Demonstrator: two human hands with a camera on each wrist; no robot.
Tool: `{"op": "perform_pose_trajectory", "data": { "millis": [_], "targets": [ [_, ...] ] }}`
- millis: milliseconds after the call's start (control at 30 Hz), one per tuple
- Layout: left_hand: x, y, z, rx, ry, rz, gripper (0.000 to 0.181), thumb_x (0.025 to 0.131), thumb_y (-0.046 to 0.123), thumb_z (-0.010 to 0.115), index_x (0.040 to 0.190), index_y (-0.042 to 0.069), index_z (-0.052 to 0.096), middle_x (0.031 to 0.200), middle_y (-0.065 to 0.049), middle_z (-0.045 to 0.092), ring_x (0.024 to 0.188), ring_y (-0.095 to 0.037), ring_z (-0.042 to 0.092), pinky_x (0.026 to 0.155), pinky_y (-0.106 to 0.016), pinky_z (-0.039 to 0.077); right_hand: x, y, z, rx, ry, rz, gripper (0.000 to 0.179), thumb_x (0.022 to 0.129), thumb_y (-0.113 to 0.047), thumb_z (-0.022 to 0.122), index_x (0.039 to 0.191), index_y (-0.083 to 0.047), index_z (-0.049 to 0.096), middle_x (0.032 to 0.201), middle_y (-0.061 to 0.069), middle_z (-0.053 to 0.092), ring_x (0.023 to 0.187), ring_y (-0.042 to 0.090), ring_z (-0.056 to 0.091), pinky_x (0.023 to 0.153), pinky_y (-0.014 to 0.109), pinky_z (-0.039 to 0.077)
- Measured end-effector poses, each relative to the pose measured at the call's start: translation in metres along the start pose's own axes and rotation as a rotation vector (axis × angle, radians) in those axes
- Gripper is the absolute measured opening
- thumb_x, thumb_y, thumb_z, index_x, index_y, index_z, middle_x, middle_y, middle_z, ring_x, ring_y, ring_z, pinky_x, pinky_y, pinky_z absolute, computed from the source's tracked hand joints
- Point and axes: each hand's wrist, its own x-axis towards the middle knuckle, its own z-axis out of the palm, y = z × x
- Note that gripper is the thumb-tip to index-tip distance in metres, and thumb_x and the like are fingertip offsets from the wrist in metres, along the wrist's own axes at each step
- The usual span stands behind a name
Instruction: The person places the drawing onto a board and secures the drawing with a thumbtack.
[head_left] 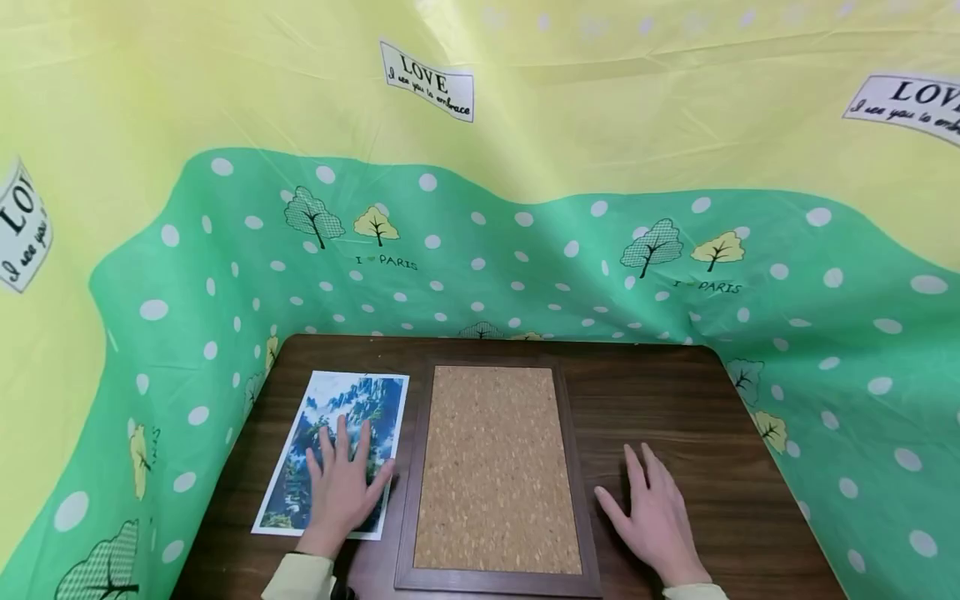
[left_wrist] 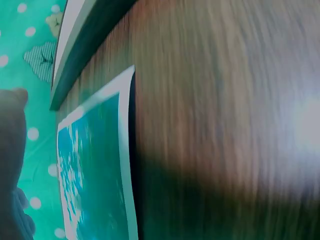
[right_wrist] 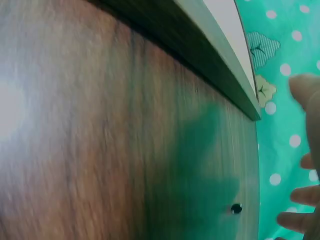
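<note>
A glossy print of blue misty mountains with a white border (head_left: 375, 400) lies on the left of the table. Over its lower half my left hand (head_left: 343, 492) is spread, fingers apart, holding nothing. In the left wrist view the edge of the print (left_wrist: 95, 165) shows beside that hand (left_wrist: 11, 155). A brown frame with a cork-coloured face (head_left: 495, 475) lies flat at the table's middle. To its right my right hand (head_left: 656, 521) is over the wood, thumb towards the frame and fingers extended, with nothing in its grasp.
The dark wood table (head_left: 637, 383) is enclosed by a green and yellow printed curtain (head_left: 517, 275) behind and on both sides. A small dark round thing (right_wrist: 236, 208) sits on the table near my right hand in the right wrist view.
</note>
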Motion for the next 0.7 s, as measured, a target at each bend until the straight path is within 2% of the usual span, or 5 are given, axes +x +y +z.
{"op": "perform_pose_trajectory", "data": {
  "millis": [233,400,700],
  "targets": [
    [0.002,-0.021,-0.009,0.007,-0.051,-0.152,0.085,0.103,0.056,0.058,0.164,0.004,0.030,0.165,-0.040,0.014,0.151,-0.065,0.009,0.112,-0.084,0.011,-0.005,0.015,-0.003,0.000,0.001,0.067,0.070,0.093,-0.035,0.078,0.144,0.005,0.054,0.145,0.036,0.048,0.125,0.061,0.048,0.085,0.076,0.044],
    [0.004,-0.034,-0.015,0.012,-0.054,-0.263,0.086,0.101,0.049,0.063,0.163,-0.002,0.028,0.162,-0.045,0.016,0.146,-0.069,0.017,0.111,-0.083,0.017,-0.006,0.020,-0.004,-0.005,0.008,0.093,0.061,0.090,-0.027,0.080,0.138,0.007,0.059,0.135,0.035,0.055,0.117,0.058,0.054,0.082,0.071,0.048],
    [0.003,-0.049,-0.021,0.012,-0.152,-0.457,0.088,0.103,0.046,0.060,0.161,-0.008,0.021,0.155,-0.050,0.015,0.139,-0.074,0.019,0.106,-0.083,0.025,-0.009,0.027,-0.003,0.011,0.017,0.132,0.042,0.092,-0.015,0.078,0.125,0.007,0.068,0.115,0.031,0.063,0.102,0.051,0.062,0.080,0.065,0.050]
  ]
}}
